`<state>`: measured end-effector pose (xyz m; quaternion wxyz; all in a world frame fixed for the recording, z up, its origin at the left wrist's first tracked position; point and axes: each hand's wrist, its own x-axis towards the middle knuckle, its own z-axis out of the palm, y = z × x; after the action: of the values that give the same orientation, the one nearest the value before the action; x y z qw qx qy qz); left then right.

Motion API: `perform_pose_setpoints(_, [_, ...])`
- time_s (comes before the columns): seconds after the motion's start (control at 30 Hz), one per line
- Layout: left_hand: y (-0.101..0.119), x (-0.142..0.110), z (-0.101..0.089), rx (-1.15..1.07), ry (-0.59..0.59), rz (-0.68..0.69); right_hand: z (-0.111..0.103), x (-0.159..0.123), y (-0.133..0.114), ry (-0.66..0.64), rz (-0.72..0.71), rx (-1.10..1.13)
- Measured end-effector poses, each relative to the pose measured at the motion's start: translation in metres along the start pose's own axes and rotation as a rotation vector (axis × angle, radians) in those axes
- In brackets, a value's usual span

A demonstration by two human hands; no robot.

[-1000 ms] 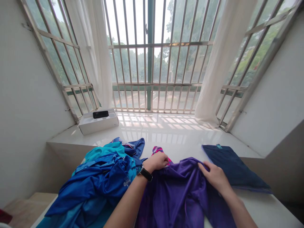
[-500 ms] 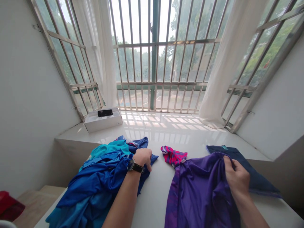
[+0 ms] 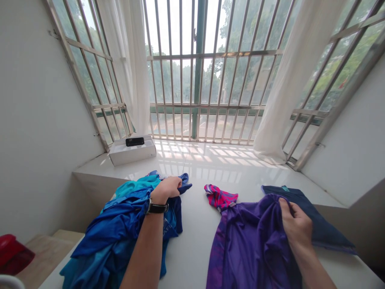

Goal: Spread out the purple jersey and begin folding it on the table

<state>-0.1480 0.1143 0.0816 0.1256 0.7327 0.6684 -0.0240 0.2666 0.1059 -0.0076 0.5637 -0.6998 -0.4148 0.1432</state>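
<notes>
Purple garment [image 3: 246, 241] is what you have in your right hand [image 3: 296, 220]; it lies on the bench [image 3: 192, 245] right of the middle, its pink-patterned end [image 3: 221, 197] pointing toward the window. The step in hand looks like separating and straightening clothes: your right hand pinches the garment's upper right edge, while your left hand [image 3: 167, 189] is over the upper right of the blue clothes pile [image 3: 120, 224]. Your next move probably calls for bringing the left hand across to the purple cloth's free side, keeping the right pinch firm so that the edge doesn't slump.

Your left forearm rises from the bottom edge, knuckles up and fingers curled; the fingertips are hidden, so I cannot tell whether they grip any cloth. Your right forearm slants in from the lower right, thumb along the cloth's edge, near the folded dark garment [image 3: 321, 226].
</notes>
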Motion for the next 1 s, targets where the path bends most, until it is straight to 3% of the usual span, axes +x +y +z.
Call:
perform_pose_setpoints(0.17, [-0.021,0.0,0.002,-0.048,0.139,-0.11,0.001,-0.002,-0.001,-0.015,-0.011,0.004])
perform_pose_setpoints(0.5, [-0.019,0.028,0.037,-0.053,0.037,-0.263,0.006,-0.006,0.005,-0.102,-0.069,-0.007])
perform_pose_setpoints(0.7, [-0.005,0.024,0.028,0.02,0.083,-0.222,0.016,-0.01,0.003,-0.279,-0.017,0.151])
perform_pose_setpoints(0.77, [0.009,0.024,0.024,0.041,0.148,-0.156,0.018,-0.012,0.002,-0.384,0.026,0.186])
perform_pose_setpoints(0.83, [0.031,0.028,0.026,0.034,0.24,-0.042,0.018,-0.015,0.0,-0.574,0.065,0.196])
perform_pose_setpoints(0.93, [0.068,0.04,0.045,-0.031,0.404,0.247,0.013,-0.024,-0.008,-0.98,0.059,0.199])
perform_pose_setpoints(1.0, [0.089,0.049,0.064,-0.05,0.384,0.419,0.007,-0.033,-0.016,-1.187,0.048,0.187])
